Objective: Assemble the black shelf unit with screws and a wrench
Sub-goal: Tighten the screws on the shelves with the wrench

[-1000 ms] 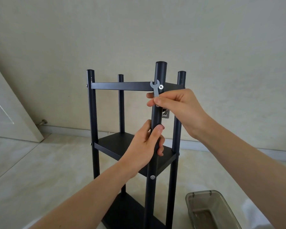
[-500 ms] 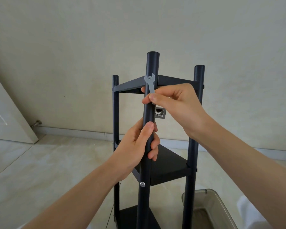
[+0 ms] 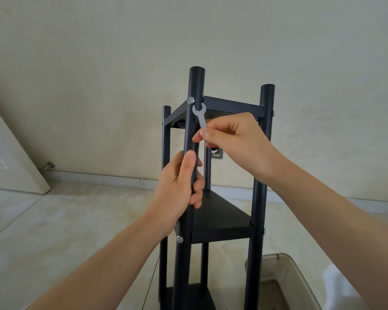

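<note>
Black shelf unit (image 3: 222,222) base cropped; wrench (image 3: 200,116) handle hidden

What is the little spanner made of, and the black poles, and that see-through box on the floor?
The wrench looks like thin flat metal, pale grey and dull; it could be stamped steel. The poles look like metal tubes with a matte black coat, smooth with a soft sheen. The box looks like smoky clear plastic, since the floor shows through its walls.

No readable text, labels, brands or numbers anywhere. Small grey plate (image 3: 217,153) on wall behind shelf unit (image 3: 224,218), at 3 o'clock of the near post: marks on it too blurred to make out. Wrench (image 3: 199,115) bare, no legible stamp.
</note>
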